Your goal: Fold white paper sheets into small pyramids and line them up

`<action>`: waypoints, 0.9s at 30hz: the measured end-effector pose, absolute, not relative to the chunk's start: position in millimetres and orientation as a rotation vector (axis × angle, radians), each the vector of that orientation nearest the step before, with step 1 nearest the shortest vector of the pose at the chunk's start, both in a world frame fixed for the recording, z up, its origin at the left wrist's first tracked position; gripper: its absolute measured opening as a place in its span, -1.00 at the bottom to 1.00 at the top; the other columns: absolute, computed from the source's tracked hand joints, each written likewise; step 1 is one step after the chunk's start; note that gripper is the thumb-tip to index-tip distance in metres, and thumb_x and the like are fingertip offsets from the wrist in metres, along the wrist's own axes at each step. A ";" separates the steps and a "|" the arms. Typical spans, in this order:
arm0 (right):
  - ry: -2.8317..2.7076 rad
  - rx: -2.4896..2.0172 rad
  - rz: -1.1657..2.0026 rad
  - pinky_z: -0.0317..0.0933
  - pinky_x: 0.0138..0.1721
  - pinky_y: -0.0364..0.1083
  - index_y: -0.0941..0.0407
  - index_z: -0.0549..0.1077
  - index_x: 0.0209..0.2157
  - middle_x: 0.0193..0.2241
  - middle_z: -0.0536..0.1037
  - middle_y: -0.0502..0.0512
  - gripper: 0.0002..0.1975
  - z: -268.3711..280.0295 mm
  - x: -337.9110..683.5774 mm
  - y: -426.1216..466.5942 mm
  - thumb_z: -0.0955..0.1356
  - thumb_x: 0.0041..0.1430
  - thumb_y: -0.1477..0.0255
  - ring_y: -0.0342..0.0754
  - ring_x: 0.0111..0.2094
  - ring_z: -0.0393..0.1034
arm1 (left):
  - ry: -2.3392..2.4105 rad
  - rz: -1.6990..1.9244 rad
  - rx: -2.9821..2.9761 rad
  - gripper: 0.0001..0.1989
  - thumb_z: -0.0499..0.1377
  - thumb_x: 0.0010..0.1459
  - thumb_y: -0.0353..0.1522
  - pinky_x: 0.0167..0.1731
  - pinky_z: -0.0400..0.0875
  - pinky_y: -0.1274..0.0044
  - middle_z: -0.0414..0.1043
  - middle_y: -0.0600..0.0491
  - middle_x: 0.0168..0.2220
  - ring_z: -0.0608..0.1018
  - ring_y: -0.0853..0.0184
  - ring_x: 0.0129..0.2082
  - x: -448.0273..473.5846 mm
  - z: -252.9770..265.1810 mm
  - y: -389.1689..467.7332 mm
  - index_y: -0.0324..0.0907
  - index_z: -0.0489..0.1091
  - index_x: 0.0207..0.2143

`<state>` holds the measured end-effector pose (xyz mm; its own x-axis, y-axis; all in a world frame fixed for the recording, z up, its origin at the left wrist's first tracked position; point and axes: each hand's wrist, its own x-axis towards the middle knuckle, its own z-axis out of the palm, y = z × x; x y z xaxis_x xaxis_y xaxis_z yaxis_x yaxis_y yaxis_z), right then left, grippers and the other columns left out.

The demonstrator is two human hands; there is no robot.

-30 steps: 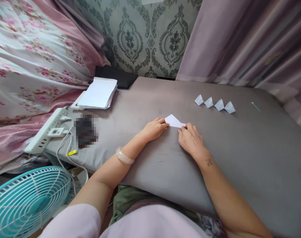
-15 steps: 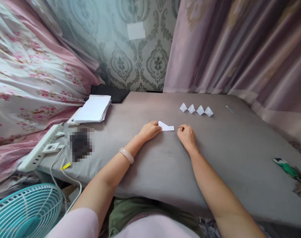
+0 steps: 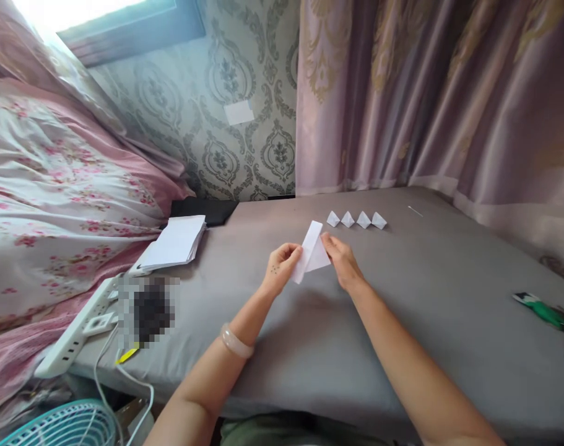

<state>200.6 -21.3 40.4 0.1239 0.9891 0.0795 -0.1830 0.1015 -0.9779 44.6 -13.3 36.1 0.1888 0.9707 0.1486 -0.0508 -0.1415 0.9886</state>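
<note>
A grey-covered surface (image 3: 430, 310) is filling most of the view. Patterned wallpaper (image 3: 189, 139) is rising behind its far edge, and a purple curtain (image 3: 379, 93) is hanging along the right part of that edge. A floral cloth (image 3: 68, 186) is draping beyond the surface's left side. A blue fan (image 3: 77, 421) is standing below its near left corner, only partly showing. A white power strip (image 3: 72, 334) is lying along the surface's left edge. A stack of white paper (image 3: 177, 241) is resting at the surface's far left, just in front of a flat black item (image 3: 221, 212). A dark object (image 3: 151, 313), blurred into blocks, is sitting nearer the surface's left edge.

Over the middle of the surface, the left hand (image 3: 282, 269) is pinching the left side of a folded paper (image 3: 312, 244) between thumb and curled fingers. The right hand (image 3: 342, 257) is grasping the paper's right side with its fingertips; some fingers are hiding behind it. The paper is tilting above the surface, with a shadow falling below. A green-handled tool (image 3: 542, 313) is lying at the surface's right edge. Toward the surface's far edge, four small folded pieces (image 3: 364, 220) are standing in a row, and a thin stick (image 3: 415, 211) is lying to their right.
</note>
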 end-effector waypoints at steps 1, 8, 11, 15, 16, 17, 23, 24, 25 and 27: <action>-1.034 -1.059 1.133 0.29 -0.28 -0.09 0.15 0.48 -0.27 -0.35 0.58 0.11 -0.51 41.0 199.4 -22.6 0.40 -0.04 0.01 0.00 -0.30 0.46 | 0.957 1.174 1.358 -0.68 0.20 0.06 -0.13 -0.51 0.16 0.62 0.34 0.13 -0.51 0.29 0.50 -0.55 46.6 33.9 -14.5 -0.24 0.40 -0.38; -1.234 -1.125 1.029 0.27 -0.34 -0.10 0.16 0.46 -0.32 -0.39 0.57 0.07 -0.67 33.8 199.0 -22.4 0.42 -0.01 0.19 -0.06 -0.38 0.43 | 0.960 1.189 1.318 -0.73 0.30 -0.01 -0.22 -0.38 0.25 0.59 0.48 0.03 -0.40 0.41 0.43 -0.41 52.3 34.3 -5.4 -0.25 0.51 -0.34; -1.341 -1.144 0.982 0.30 -0.26 -0.07 0.14 0.43 -0.21 -0.32 0.59 0.10 -0.66 34.2 193.2 -26.1 0.40 0.03 0.23 -0.04 -0.31 0.47 | 0.851 1.257 1.191 -0.72 0.30 0.01 -0.22 -0.33 0.28 0.58 0.53 -0.01 -0.32 0.45 0.41 -0.35 52.9 33.2 -3.8 -0.22 0.54 -0.28; -1.452 -1.323 0.535 0.30 -0.24 -0.05 0.10 0.37 -0.17 -0.33 0.56 0.09 -0.66 34.6 182.2 -34.1 0.40 0.05 0.22 -0.04 -0.33 0.45 | 0.743 1.332 0.973 -0.76 0.31 0.01 -0.24 -0.24 0.34 0.54 0.54 0.00 -0.33 0.49 0.39 -0.32 51.4 26.8 -7.4 -0.22 0.56 -0.32; -1.482 -1.345 0.386 0.29 -0.23 -0.05 0.09 0.37 -0.17 -0.32 0.54 0.09 -0.67 34.6 179.6 -36.1 0.39 0.07 0.23 -0.04 -0.33 0.43 | 0.730 1.356 0.914 -0.76 0.32 0.00 -0.24 -0.21 0.35 0.52 0.54 0.00 -0.33 0.50 0.38 -0.31 50.2 26.4 -8.6 -0.22 0.56 -0.33; -1.513 -1.348 0.254 0.29 -0.22 -0.05 0.09 0.37 -0.18 -0.32 0.52 0.09 -0.71 34.8 177.2 -37.9 0.37 0.11 0.24 -0.05 -0.31 0.42 | 0.718 1.378 0.862 -0.76 0.32 0.00 -0.24 -0.18 0.36 0.49 0.54 0.00 -0.33 0.52 0.37 -0.30 48.8 26.8 -9.6 -0.22 0.55 -0.33; -1.763 -1.283 -0.097 0.26 -0.23 -0.09 0.07 0.37 -0.23 -0.32 0.50 0.09 -0.89 42.7 157.6 -43.9 0.24 0.28 0.37 -0.05 -0.26 0.39 | 0.661 1.463 0.729 -0.75 0.32 0.01 -0.23 -0.13 0.38 0.43 0.56 -0.02 -0.31 0.56 0.31 -0.26 39.8 32.2 -10.2 -0.21 0.53 -0.30; -1.794 -1.272 -0.123 0.25 -0.22 -0.09 0.07 0.37 -0.22 -0.31 0.50 0.09 -0.89 44.8 153.5 -43.9 0.24 0.28 0.38 -0.05 -0.25 0.39 | 0.656 1.474 0.722 -0.75 0.32 0.01 -0.23 -0.14 0.38 0.44 0.56 -0.02 -0.30 0.56 0.32 -0.27 38.8 32.3 -9.6 -0.20 0.53 -0.31; -1.819 -1.266 -0.143 0.25 -0.21 -0.09 0.08 0.37 -0.21 -0.30 0.51 0.10 -0.88 46.9 149.5 -43.4 0.24 0.29 0.38 -0.05 -0.24 0.39 | 0.654 1.483 0.714 -0.75 0.32 0.00 -0.23 -0.15 0.38 0.44 0.56 -0.02 -0.30 0.56 0.32 -0.27 38.0 32.2 -8.9 -0.21 0.53 -0.31; -1.859 -1.269 -0.170 0.25 -0.21 -0.09 0.09 0.38 -0.19 -0.28 0.51 0.10 -0.86 51.0 142.3 -41.6 0.24 0.29 0.38 -0.04 -0.23 0.38 | 0.656 1.500 0.700 -0.74 0.32 -0.01 -0.23 -0.16 0.38 0.46 0.56 -0.01 -0.30 0.55 0.33 -0.28 36.3 32.1 -7.8 -0.21 0.54 -0.31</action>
